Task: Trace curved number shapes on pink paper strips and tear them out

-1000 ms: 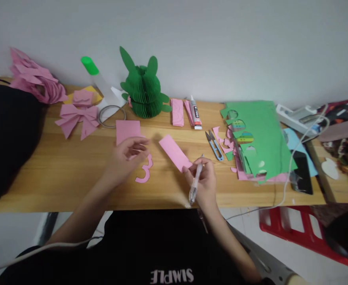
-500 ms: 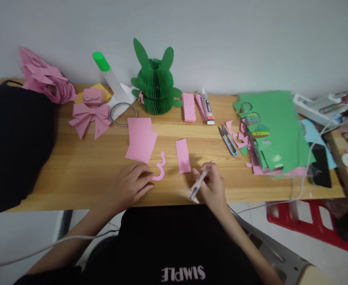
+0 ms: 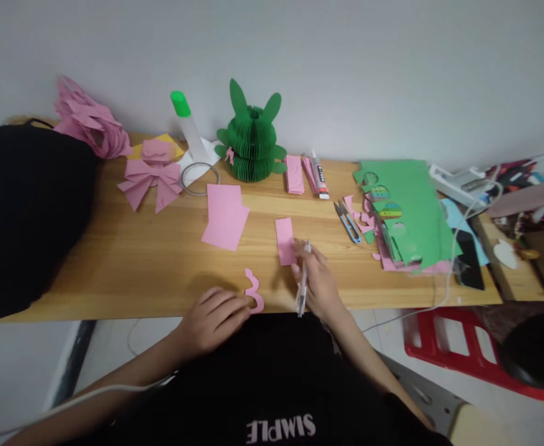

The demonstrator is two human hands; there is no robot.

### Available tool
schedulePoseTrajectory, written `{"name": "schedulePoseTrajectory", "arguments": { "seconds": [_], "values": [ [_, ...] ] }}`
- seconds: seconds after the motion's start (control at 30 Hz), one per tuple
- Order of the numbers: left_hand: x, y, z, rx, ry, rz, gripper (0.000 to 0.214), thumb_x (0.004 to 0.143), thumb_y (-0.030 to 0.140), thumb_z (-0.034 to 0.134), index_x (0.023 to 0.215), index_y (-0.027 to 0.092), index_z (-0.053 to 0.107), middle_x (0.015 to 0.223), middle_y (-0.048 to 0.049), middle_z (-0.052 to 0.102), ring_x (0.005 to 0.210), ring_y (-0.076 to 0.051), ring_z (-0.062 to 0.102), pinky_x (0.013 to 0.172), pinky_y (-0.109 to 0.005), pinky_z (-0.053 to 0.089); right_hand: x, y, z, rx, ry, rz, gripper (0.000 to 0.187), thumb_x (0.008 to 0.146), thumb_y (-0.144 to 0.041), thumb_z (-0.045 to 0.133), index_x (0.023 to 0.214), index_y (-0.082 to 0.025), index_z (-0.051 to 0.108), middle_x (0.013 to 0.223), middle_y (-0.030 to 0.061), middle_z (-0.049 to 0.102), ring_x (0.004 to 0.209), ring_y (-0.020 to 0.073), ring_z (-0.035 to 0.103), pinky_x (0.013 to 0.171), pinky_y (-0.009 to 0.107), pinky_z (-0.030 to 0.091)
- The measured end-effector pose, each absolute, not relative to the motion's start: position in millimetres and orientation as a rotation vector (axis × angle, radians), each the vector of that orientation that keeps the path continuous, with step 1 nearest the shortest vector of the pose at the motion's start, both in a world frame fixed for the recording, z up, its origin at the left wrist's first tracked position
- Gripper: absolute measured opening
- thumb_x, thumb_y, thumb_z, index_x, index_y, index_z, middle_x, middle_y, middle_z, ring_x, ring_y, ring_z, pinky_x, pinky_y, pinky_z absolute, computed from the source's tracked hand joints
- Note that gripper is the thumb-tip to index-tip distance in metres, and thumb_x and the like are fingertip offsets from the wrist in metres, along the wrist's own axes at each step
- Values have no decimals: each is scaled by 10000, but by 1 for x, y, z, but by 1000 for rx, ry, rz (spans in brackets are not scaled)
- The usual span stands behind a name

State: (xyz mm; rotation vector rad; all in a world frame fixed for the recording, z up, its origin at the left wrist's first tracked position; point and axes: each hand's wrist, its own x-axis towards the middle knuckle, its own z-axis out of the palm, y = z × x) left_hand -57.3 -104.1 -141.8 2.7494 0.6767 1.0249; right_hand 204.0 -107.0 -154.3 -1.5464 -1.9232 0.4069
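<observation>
My left hand lies flat at the table's near edge, fingers stretched out, their tips on a curly pink paper cutout. My right hand is closed round a clear pen, with its fingers touching the near end of a small pink paper rectangle. A larger pink sheet rests to the left of that rectangle on the wooden table.
Along the back stand a green honeycomb paper rabbit, a green-capped glue bottle, a glue tube, pink bows and a wire ring. Snips and green card lie right. A black bag fills the left.
My left hand has slid the curly cutout toward the table's near edge. The right hand set the pink rectangle straight on the table and now touches its near end.
</observation>
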Motion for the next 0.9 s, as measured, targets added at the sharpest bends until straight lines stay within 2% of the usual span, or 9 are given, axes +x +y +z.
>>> {"name": "schedulePoseTrajectory", "arguments": {
  "seconds": [0.1, 0.23, 0.33, 0.43, 0.53, 0.7, 0.8, 0.9],
  "values": [
    [-50, -88, -135, 2693, 881, 1273, 206, 891, 91, 610, 1036, 224, 672, 884, -26, 755, 769, -168, 680, 725, -308, 508, 199, -114, -159, -1567, -1945, 401, 276, 962, -292, 471, 1221, -228, 540, 1268, 165, 668, 1238, 307, 593, 973, 562, 512],
    [-37, -55, -126, 2712, 921, 1494, 214, 878, 101, 645, 1048, 226, 678, 938, -14, 749, 806, -165, 697, 731, -308, 528, 191, -123, -162, -1554, -1807, 450, 236, 981, -292, 453, 1197, -238, 531, 1276, 139, 666, 1208, 273, 624, 970, 518, 528],
    [-23, -37, -130, 2874, 731, 1318, 163, 927, 107, 585, 993, 220, 682, 962, -7, 759, 841, -163, 711, 739, -318, 533, 190, -125, -162, -1546, -1628, 413, 205, 998, -294, 436, 1179, -231, 507, 1222, 131, 686, 1147, 243, 664, 934, 464, 553],
    [-8, -30, -141, 2946, 568, 1124, 167, 948, 94, 556, 971, 207, 676, 973, -45, 768, 865, -179, 716, 754, -350, 550, 193, -123, -162, -1593, -1525, 374, 204, 1000, -286, 438, 1186, -221, 492, 1165, 129, 706, 1097, 232, 687, 897, 434, 569],
    [1, -26, -152, 2935, 477, 996, 178, 952, 83, 544, 989, 196, 675, 978, -73, 763, 897, -192, 708, 778, -370, 552, 196, -120, -162, -1598, -1531, 373, 202, 992, -269, 448, 1181, -226, 503, 1148, 115, 715, 1077, 231, 694, 887, 425, 572],
    [2, -12, -152, 2902, 311, 853, 209, 971, 101, 508, 1040, 204, 676, 963, -55, 756, 885, -174, 697, 788, -329, 540, 197, -111, -163, -1565, -1641, 372, 195, 982, -266, 458, 1165, -237, 519, 1159, 110, 715, 1088, 245, 685, 900, 451, 564],
    [0, -7, -149, 2907, 335, 764, 176, 982, 200, 532, 1088, 153, 665, 1063, -121, 741, 1011, -242, 686, 842, -381, 537, 198, -106, -162, -1559, -1712, 353, 199, 978, -266, 465, 1169, -248, 520, 1174, 104, 715, 1103, 257, 674, 892, 465, 556],
    [-1, -7, -149, 2934, 393, 589, 357, 979, 402, 545, 1149, 104, 644, 1236, -208, 671, 1188, -340, 616, 952, -479, 509, 201, -102, -160, -1551, -1741, 365, 221, 975, -254, 475, 1194, -262, 507, 1211, 97, 704, 1122, 257, 661, 900, 466, 544]
  ]
}}
